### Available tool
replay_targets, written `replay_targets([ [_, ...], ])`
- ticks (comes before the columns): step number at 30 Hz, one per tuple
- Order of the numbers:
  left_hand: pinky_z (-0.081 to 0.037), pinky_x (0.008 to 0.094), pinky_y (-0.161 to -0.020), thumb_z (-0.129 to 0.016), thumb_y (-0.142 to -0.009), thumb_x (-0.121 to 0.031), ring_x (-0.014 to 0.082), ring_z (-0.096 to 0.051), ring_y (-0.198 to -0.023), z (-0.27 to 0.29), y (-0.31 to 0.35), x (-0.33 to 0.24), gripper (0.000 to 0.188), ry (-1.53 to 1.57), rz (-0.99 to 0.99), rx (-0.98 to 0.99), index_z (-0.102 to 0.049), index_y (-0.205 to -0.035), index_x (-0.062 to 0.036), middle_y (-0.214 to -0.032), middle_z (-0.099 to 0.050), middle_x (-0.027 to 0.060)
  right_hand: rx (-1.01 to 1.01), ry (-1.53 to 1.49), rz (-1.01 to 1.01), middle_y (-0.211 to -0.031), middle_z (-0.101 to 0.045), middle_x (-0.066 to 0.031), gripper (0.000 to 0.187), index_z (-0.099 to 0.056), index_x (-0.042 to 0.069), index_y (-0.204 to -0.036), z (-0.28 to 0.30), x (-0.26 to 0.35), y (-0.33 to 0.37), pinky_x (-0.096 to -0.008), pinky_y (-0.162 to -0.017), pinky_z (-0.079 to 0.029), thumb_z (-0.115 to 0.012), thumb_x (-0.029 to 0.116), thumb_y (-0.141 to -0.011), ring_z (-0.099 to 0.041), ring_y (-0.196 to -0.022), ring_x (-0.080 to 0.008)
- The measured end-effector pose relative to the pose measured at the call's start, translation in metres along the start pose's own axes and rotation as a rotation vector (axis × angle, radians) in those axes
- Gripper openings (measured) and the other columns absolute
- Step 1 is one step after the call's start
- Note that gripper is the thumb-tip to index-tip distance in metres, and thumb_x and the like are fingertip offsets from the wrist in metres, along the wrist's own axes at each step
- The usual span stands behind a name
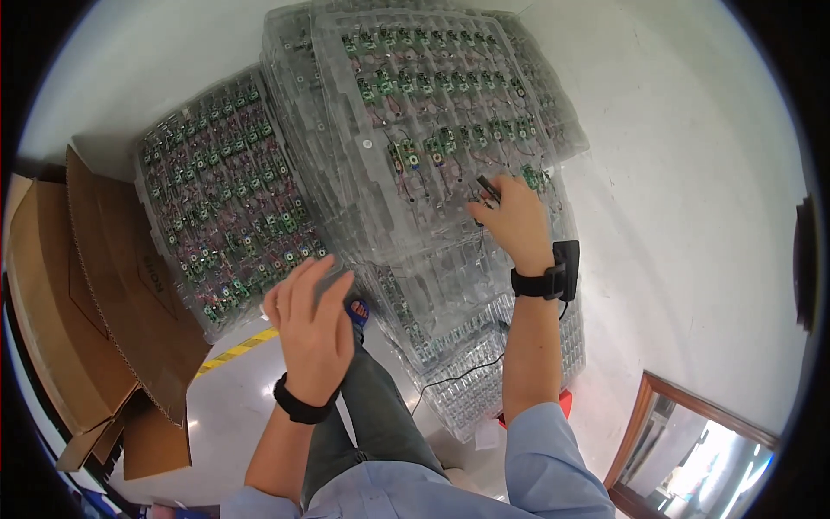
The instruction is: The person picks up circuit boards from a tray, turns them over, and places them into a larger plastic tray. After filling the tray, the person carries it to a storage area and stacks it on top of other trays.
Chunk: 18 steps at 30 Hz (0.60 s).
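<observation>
Near the right end of the top clear plastic tray (367, 227), my right hand (517, 223) is closed in a pinch on a small dark flat piece (488, 187). Its exact kind is hard to make out. Green circuit boards (448, 83) with thin wires sit in rows in this tray's pockets. A few more boards (529, 180) lie just beyond my right fingers. My left hand (313, 324) is raised at the near right corner of the left tray (216, 333), fingers apart and holding nothing. Both wrists wear black bands.
Several clear trays (298, 130) are stacked under the top one, with others (458, 406) nearer to me. An open cardboard box (121, 285) stands at the left. Yellow tape (233, 353) marks the floor. A black cable (458, 379) crosses the near trays. A wood-framed pane (692, 450) is at the lower right.
</observation>
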<state>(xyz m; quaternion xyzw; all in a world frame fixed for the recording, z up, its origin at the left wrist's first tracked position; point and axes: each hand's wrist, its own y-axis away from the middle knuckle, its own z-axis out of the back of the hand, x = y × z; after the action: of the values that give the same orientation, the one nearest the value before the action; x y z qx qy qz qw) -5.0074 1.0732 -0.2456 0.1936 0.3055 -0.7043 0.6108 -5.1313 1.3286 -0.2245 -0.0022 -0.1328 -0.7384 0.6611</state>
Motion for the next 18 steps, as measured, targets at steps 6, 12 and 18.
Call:
replay_targets([
  [6, -0.037, 0.0394, -0.094, -0.057, -0.077, 0.004, 0.0306, -0.053, -0.109, -0.011, -0.015, -0.036, 0.035, 0.226, -0.026, 0.027, -0.061, -0.111, -0.0063, -0.122, -0.055, 0.0099, -0.018, -0.327, 0.072, -0.08, -0.065, -0.0101, 0.019, -0.063, 0.0, -0.09, 0.022, -0.016, 0.012, -0.0296, -0.063, -0.045, -0.07, 0.014, -0.078, -0.061, -0.071, -0.0179],
  [12, -0.042, 0.0357, -0.09, -0.059, -0.076, 0.003, 0.0296, -0.054, -0.106, -0.025, -0.026, -0.071, 0.037, 0.648, 0.19, 0.044, -0.06, -0.112, -0.0052, -0.119, -0.056, 0.0114, 0.135, -0.589, 0.128, -0.077, -0.064, -0.0042, 0.014, -0.064, -0.001, -0.092, 0.048, 0.016, 0.058, -0.0239, -0.056, -0.042, -0.066, 0.01, -0.083, -0.054, -0.062, -0.0085],
  [18, -0.044, 0.0369, -0.086, -0.061, -0.071, 0.0, 0.0278, -0.054, -0.1, -0.059, -0.089, -0.084, 0.036, 0.228, -0.133, 0.036, -0.062, -0.107, -0.0054, -0.109, -0.056, 0.0117, -0.171, -0.354, -0.026, -0.072, -0.065, -0.0074, 0.018, -0.066, 0.0, -0.091, 0.044, -0.027, 0.04, -0.0281, -0.056, -0.043, -0.067, 0.016, -0.082, -0.058, -0.06, -0.0145],
])
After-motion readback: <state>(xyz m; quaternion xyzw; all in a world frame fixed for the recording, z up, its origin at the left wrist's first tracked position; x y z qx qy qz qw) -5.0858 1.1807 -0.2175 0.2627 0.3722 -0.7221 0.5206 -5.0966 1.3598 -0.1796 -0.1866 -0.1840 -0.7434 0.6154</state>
